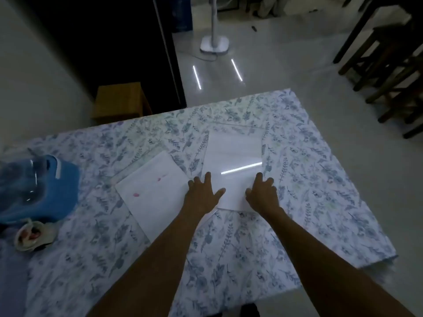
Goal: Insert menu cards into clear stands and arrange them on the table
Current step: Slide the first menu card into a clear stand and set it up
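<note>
Two bare forearms reach forward over a table covered in a leaf-print cloth. The left hand and right hand lie palm-down with fingers spread, flat on the near end of a clear stand with a white menu card inside, which lies flat on the cloth and catches a bright strip of reflected light. Just left of it lies a second white card, angled, with faint pink marks. At the table's left edge sit a blue bundle and a small white cup. Beyond the table stand a cardboard box, a fan base on the glossy pale floor and dark wooden furniture on the right.
</note>
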The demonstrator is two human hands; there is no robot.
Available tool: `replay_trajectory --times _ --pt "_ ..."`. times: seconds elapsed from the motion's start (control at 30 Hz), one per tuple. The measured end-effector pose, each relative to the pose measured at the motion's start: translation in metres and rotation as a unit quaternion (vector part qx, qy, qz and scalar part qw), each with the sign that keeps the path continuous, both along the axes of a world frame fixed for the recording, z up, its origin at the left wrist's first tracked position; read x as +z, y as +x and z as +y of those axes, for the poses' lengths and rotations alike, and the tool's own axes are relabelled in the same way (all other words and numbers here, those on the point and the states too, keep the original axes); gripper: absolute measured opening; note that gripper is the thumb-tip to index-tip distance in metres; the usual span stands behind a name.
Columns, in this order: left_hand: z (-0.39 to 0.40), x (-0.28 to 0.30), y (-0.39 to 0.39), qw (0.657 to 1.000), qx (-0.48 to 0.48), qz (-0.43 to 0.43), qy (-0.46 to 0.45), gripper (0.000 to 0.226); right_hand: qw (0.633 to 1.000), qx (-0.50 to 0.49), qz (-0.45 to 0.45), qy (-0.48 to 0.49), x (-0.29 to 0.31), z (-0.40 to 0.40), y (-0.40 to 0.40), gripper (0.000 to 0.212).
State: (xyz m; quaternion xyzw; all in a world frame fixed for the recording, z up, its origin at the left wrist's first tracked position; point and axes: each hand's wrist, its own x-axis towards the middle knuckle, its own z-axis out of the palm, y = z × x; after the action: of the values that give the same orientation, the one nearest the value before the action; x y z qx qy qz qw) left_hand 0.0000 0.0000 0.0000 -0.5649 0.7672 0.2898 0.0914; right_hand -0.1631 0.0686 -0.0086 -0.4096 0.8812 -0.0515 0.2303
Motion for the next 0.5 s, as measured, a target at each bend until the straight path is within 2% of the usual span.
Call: replay_trajectory --times 0.1,0.27,0.37,0.5 --pt "-0.005 -0.001 -0.006 1.000 0.024 0.005 -0.004 0.078 0.995 -0.078 -0.053 0.016 0.001 -0.010 -0.004 0.062" --pt "-0.017 0.006 -0.007 0.996 0.061 0.030 0.053 0.069 0.981 -0.144 -0.124 0.036 0.005 -0.015 -0.007 0.072" --pt "-0.014 0.010 0.000 0.993 0.088 0.040 0.075 0.068 0.983 -0.129 -0.130 0.026 0.009 -0.004 -0.010 0.067" --pt "0.007 0.021 0.006 0.990 0.114 0.057 0.052 0.060 0.987 -0.087 -0.133 -0.006 0.025 0.015 -0.019 0.054"
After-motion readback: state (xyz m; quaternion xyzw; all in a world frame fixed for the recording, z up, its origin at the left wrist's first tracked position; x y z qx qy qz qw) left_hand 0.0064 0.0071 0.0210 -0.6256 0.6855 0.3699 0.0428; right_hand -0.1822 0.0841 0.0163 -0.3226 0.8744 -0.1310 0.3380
